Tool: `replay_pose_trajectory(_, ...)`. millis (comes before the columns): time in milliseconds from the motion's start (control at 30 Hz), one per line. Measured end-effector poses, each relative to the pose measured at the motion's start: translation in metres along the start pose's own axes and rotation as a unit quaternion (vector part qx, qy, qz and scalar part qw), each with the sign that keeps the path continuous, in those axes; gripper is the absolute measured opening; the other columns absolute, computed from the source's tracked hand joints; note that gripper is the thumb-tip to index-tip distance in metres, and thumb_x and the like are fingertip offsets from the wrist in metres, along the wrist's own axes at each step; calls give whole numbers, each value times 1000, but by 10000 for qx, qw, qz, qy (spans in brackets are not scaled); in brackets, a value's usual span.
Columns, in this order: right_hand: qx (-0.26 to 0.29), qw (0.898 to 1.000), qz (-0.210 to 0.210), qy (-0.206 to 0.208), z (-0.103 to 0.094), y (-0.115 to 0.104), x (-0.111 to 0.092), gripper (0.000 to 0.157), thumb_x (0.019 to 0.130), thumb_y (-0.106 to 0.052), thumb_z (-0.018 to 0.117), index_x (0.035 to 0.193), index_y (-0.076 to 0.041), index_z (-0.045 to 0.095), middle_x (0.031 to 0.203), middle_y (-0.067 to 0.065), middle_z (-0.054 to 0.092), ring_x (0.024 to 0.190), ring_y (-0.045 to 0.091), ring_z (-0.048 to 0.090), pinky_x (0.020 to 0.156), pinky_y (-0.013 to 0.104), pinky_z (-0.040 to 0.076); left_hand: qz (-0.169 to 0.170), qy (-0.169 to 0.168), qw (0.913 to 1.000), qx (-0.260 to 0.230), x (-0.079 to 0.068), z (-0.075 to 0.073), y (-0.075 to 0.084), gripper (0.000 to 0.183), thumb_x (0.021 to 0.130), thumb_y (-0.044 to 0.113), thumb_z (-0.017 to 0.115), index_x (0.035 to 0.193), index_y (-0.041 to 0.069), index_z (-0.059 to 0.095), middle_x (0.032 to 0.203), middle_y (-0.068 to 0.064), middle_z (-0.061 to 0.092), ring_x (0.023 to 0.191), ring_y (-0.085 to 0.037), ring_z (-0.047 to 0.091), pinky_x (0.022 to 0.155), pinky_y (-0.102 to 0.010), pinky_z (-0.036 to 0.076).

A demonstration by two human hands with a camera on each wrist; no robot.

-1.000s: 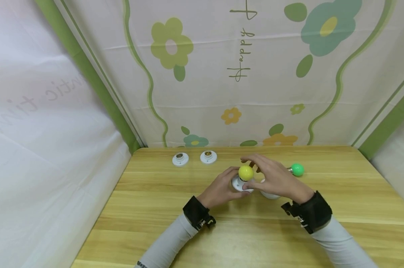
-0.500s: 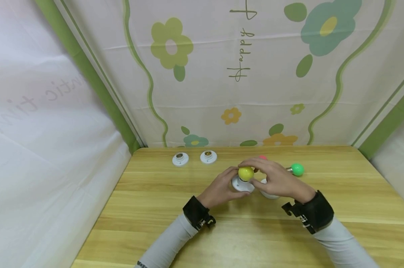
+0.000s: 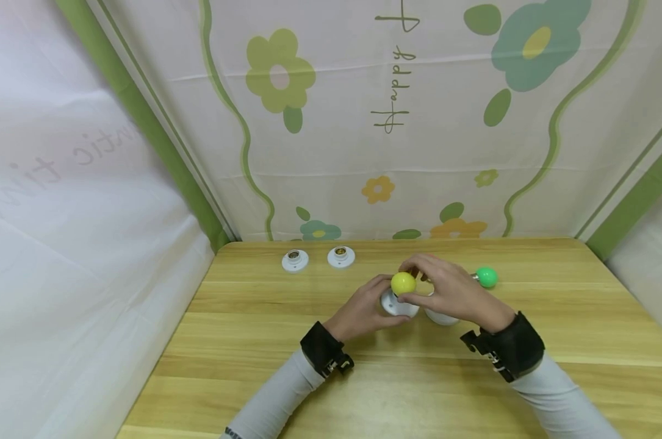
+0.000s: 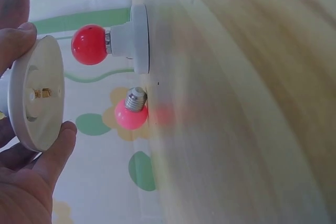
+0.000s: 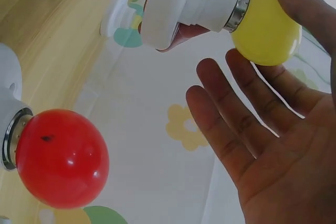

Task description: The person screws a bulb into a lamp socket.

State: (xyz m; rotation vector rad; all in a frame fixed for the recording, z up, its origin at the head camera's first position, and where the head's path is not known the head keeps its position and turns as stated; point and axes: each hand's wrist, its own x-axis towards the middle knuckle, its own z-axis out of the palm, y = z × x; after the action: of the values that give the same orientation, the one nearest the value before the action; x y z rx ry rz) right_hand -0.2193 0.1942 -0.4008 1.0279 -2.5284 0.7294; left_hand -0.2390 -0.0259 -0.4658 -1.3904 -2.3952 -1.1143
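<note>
Yellow bulb (image 3: pixel 403 284) sits between the two hands, its metal cap in the mouth of a white socket (image 3: pixel 399 304); part of the metal shows between glass and socket in the right wrist view. Left hand (image 3: pixel 358 312) grips the socket's round base, thumb and fingers on opposite sides of the rim. Base is off the table (image 3: pixel 352 390) and tilted; left wrist view shows its underside with brass-coloured fittings. Right hand (image 3: pixel 451 292) pinches the yellow bulb, thumb on one side, forefinger partly hidden behind the glass; remaining fingers extended and spread apart.

Second socket (image 3: pixel 442 318) stands on the table beneath the right hand, largely covered by it in the head view. Red bulb (image 5: pixel 63 158) is fitted in this one, a small dark mark on its glass. Pink bulb (image 4: pixel 131 115) lies on the table beyond the held socket, metal cap exposed. Green bulb (image 3: pixel 487 277) lies on its side just past the back of the right hand, cap toward the hand. Two more sockets, one (image 3: pixel 341 256) nearer, the other (image 3: pixel 295 261) farther, stand to the left of and beyond the left hand.
</note>
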Motion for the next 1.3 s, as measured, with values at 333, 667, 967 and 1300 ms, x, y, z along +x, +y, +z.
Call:
replay_pose_trajectory(333,227,9957,-891,-81,1,0,2,44,89,-31,70,129,-18,58,131,-2,54,118,16,51,86,37,54,109,-25,9999,76,-1,-2,-1,70,85,37,72,142,14,39,130,1,49,113,-5,49,91,-15,47)
replay_pose_trajectory(667,481,9943,-927,-199,0,2,-1,48,85,-3,63,131,-17,58,133,1,54,123,20,48,91,46,51,120,48,9999,9,-1,-3,0,77,83,38,74,146,18,34,133,2,47,118,-6,47,96,-19,46)
replay_pose_trajectory(967,42,9954,-959,10,-2,1,0,45,87,-14,67,131,-17,59,128,0,57,114,17,54,82,40,56,81,27,9999,86,-1,-3,-1,79,82,37,75,146,17,34,132,2,48,117,-6,47,95,-18,46)
replay_pose_trajectory(1300,-224,9970,-695,263,0,1,1,43,85,-40,73,120,-18,61,115,-6,59,93,5,57,69,30,56,-19,-13,10000,42,0,-2,-1,70,83,40,74,140,14,43,132,1,48,117,-6,48,95,-17,46)
